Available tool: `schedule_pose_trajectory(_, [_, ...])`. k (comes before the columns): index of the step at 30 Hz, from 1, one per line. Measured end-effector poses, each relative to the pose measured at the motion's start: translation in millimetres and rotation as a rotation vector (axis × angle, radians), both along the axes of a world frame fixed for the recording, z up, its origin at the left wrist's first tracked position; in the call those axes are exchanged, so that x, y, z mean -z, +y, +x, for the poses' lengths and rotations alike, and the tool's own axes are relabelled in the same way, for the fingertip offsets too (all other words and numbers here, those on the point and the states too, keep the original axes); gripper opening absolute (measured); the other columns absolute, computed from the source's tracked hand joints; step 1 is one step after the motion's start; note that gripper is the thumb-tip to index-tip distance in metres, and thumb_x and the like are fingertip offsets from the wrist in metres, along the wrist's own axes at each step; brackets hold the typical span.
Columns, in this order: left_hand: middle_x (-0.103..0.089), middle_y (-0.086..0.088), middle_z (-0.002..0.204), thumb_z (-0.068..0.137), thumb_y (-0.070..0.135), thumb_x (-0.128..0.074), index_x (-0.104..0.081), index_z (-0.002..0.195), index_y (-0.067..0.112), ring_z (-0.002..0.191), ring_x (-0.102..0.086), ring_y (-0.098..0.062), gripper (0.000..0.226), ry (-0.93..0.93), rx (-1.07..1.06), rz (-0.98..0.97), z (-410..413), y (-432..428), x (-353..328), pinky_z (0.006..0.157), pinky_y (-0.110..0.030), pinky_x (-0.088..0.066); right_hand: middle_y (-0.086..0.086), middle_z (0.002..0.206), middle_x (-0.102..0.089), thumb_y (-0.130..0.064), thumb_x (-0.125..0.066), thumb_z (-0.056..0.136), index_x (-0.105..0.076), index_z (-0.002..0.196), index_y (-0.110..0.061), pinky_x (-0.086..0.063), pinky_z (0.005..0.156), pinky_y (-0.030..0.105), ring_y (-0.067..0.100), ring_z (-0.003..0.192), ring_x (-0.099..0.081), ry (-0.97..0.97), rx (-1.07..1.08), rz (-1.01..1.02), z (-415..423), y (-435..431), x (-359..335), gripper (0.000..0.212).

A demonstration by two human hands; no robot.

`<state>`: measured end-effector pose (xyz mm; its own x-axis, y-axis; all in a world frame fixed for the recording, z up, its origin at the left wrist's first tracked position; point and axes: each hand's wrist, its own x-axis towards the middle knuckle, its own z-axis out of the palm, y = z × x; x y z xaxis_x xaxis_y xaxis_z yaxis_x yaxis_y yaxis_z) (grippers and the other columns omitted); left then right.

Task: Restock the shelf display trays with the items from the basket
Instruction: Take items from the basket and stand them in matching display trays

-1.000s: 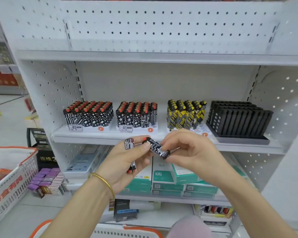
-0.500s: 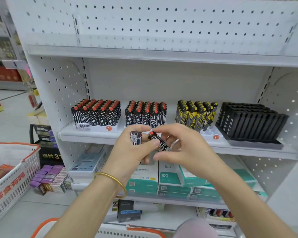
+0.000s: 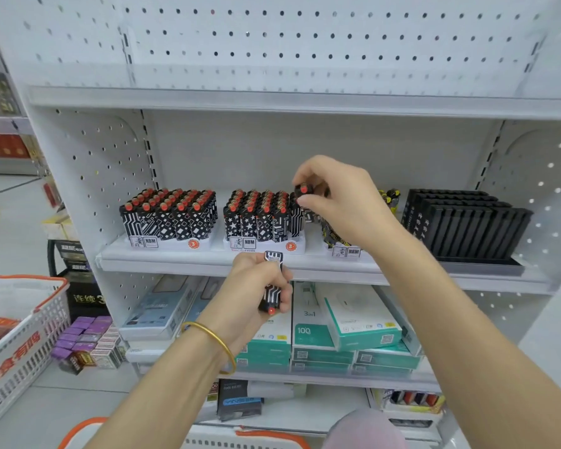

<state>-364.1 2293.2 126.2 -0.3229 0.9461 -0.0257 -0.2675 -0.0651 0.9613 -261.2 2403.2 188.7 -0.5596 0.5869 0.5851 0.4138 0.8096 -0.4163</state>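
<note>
My right hand (image 3: 337,202) pinches a black-and-white lighter (image 3: 303,191) with a red top at the right end of the middle display tray (image 3: 263,246). That tray holds several matching lighters. My left hand (image 3: 256,286) grips another patterned lighter (image 3: 271,296), red end down, in front of the shelf edge. A second full tray (image 3: 172,243) stands to the left. A tray of yellow-and-black lighters (image 3: 345,251) is mostly hidden behind my right wrist. An orange-rimmed basket (image 3: 208,440) shows at the bottom edge.
An empty black display tray (image 3: 467,225) stands at the right of the shelf (image 3: 208,262). Teal boxes (image 3: 353,322) fill the shelf below. A white basket (image 3: 17,335) with an orange rim sits on the floor at left, next to purple boxes (image 3: 85,338).
My right hand has lifted one lighter away from my left hand, up and right to the middle tray. My left hand keeps the other lighter and stays low.
</note>
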Motion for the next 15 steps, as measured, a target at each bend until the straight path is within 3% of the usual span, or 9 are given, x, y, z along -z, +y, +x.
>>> schedule_pose_trajectory(4, [-0.047, -0.013, 0.079, 0.087, -0.018, -0.038, -0.043, 0.086, 0.003, 0.059, -0.043, -0.018, 0.022, 0.003, 0.023, 0.033, 0.2, -0.1, 1.6, 0.056, -0.030, -0.032, 0.002, 0.094, -0.057, -0.009, -0.067, 0.081, -0.065, 0.098, -0.016, -0.048, 0.085, 0.041, 0.023, 0.089, -0.058, -0.129, 0.030, 0.074, -11.2, 18.5, 0.3, 0.019])
schedule_pose_trajectory(9, [-0.059, -0.010, 0.088, 0.090, -0.010, -0.047, -0.052, 0.100, 0.009, 0.065, -0.055, -0.015, 0.021, -0.038, 0.072, 0.050, -5.6, -0.6, 6.0, 0.056, -0.025, -0.051, 0.000, 0.097, -0.060, -0.015, -0.068, 0.081, -0.067, 0.100, -0.021, -0.050, 0.081, 0.039, 0.024, 0.092, -0.059, -0.232, 0.079, 0.161, -18.8, 22.5, 1.4, 0.020])
schedule_pose_trajectory(15, [-0.061, -0.015, 0.092, 0.089, -0.018, -0.039, -0.053, 0.104, 0.003, 0.073, -0.061, -0.018, 0.029, -0.106, 0.070, 0.066, -8.4, 0.7, 8.9, 0.063, -0.028, -0.058, 0.000, 0.095, -0.060, -0.016, -0.070, 0.081, -0.069, 0.099, -0.021, -0.050, 0.081, 0.034, 0.023, 0.092, -0.060, -0.324, 0.085, 0.125, -16.1, 27.8, -7.7, 0.019])
